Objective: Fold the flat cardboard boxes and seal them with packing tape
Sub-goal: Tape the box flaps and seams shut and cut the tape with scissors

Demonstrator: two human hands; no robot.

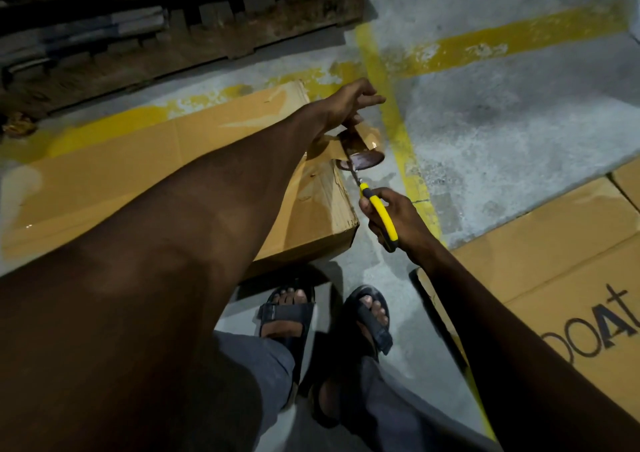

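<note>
Head-worn wide-angle camera looks forward and steeply down. The concrete floor point(502, 112) lies close below.

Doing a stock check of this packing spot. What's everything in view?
cardboard box: one, brown, centre left
tape roll: one, brown, at the box's right end
knife: one, yellow-black, blade at tape roll
flat cardboard: count unclear, brown, printed, right edge
pallet: one, dark wood, top left
floor lines: several, yellow, top and centre
sandals: two, dark, bottom centre
left hand: one, holds tape roll
right hand: one, grips knife
</note>
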